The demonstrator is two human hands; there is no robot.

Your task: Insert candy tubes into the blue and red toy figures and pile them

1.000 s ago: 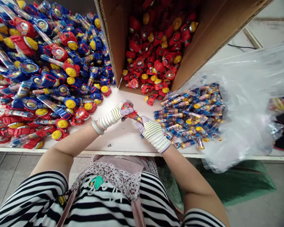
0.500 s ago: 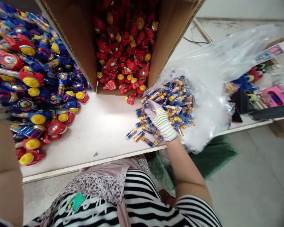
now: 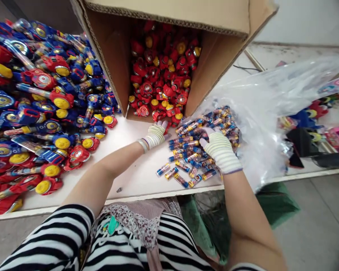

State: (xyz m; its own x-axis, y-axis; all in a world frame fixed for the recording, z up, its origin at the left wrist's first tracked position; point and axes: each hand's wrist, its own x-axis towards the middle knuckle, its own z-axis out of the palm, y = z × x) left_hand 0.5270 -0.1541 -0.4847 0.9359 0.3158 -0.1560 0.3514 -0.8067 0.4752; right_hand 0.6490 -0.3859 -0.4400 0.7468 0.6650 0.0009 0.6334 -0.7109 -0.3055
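Note:
My left hand, in a striped glove, reaches to the mouth of the cardboard box. Its fingers curl on a red toy part among the red toy parts spilling from the box. My right hand, also gloved, lies on the pile of small blue and yellow tubes. Its fingers bend down into the pile and close on a tube, with the thumb sticking out to the left. A few tubes lie loose near the table's front edge.
A big heap of assembled red and blue toys covers the table's left side. The tubes sit on a clear plastic bag spreading right. Beyond it lie a black object and colourful items. A green cloth lies under the table.
One second ago both hands held a red part and a tube together at the table's middle. Since then my left hand has swung out left and come back to the box mouth. My right has gone onto the tube pile.

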